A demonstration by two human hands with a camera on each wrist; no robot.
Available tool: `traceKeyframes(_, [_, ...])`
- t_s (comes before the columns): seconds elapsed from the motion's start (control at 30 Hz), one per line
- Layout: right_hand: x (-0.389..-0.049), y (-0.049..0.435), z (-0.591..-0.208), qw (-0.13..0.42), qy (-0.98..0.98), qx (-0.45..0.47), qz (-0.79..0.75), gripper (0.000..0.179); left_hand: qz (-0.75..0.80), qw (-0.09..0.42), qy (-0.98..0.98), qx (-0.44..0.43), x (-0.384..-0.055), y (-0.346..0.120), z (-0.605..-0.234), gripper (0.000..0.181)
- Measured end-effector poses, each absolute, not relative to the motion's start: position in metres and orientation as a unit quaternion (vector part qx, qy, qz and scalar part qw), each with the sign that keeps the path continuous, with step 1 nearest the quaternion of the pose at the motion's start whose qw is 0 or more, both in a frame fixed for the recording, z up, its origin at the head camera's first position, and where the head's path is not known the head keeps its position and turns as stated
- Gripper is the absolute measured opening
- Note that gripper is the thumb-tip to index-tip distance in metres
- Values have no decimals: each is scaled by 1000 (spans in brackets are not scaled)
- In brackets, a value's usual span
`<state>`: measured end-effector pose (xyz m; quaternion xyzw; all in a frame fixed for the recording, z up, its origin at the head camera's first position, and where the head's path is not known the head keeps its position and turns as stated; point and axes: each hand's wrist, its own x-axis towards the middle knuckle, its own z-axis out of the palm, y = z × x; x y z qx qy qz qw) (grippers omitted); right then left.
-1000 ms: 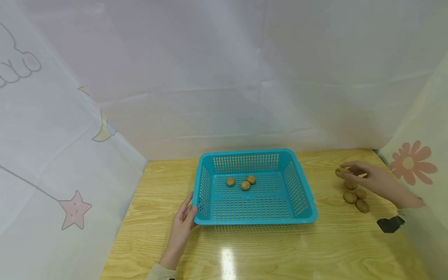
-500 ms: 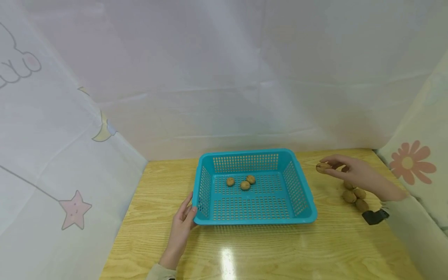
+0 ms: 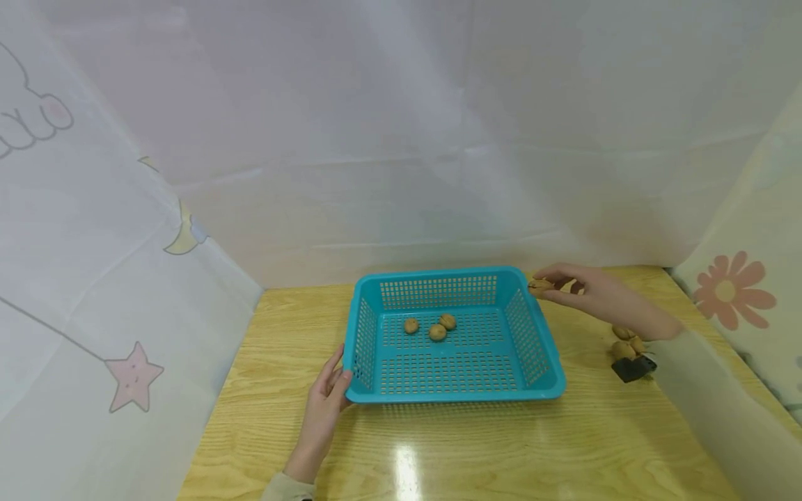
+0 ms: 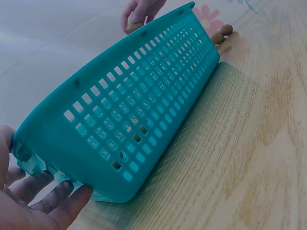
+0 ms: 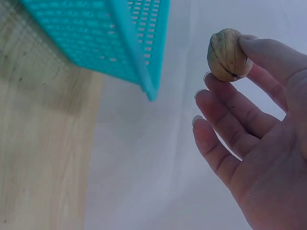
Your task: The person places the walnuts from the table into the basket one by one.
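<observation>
A turquoise plastic basket (image 3: 457, 397) with slotted walls stands on the table. My left hand (image 3: 324, 407) grips its near left corner, thumb on the rim and fingers against the outer wall. At the far right rim, my right hand (image 3: 585, 296) pinches a walnut (image 5: 229, 55) between thumb and fingertips. The right wrist view shows that nut's pale ridged shell, with the other fingers spread below it. Three walnuts (image 3: 437, 332) lie on the basket floor toward the back.
Several more walnuts (image 3: 622, 350) are piled on the wooden table (image 3: 476, 452) at the right, partly hidden by the right wrist's black strap (image 3: 634, 369). Pale printed cloth (image 3: 388, 139) hangs behind the table and along both sides.
My right hand has carried the walnut leftward from the pile to the basket's right rim. The left hand and the basket have stayed in place.
</observation>
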<state>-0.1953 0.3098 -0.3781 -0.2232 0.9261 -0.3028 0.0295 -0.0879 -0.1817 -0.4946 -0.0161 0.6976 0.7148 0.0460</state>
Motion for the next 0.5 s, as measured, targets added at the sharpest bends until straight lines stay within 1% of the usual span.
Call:
traceKeyframes(0.3, [-217, 278, -373, 38, 918, -249, -307, 31, 715, 46, 697, -20, -87, -182, -494, 61])
traceKeyframes(0.5, [-229, 255, -375, 32, 907, -275, -316, 35, 709, 38, 704, -17, -88, -182, -494, 62])
